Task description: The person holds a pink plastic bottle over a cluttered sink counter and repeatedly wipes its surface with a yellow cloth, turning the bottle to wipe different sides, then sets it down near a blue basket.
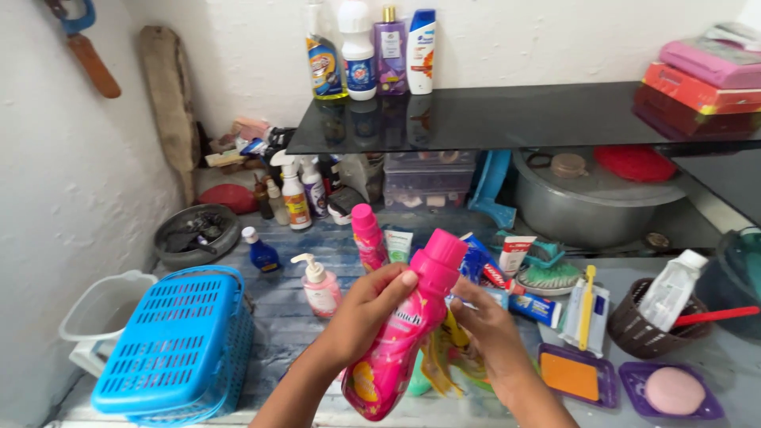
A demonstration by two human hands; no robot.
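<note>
Pink plastic fills the middle of the view: a tall bottle point(404, 333) with a pink cap is held tilted, cap toward one o'clock and base toward seven, lifted clear of the worktop point(293, 317) so it can be turned and looked over. The left hand point(369, 305) wraps around its neck, fingers closed over the front. The right hand point(487, 325) sits at three o'clock of the bottle, fingers curled against its side and over some yellow sachets point(444, 357) behind it, steadying both. At nine o'clock a blue basket point(178, 341) lies upside down. A pump bottle point(319, 285) stands just beyond the left hand, and a purple soap dish point(672, 390) rests at four o'clock.
</note>
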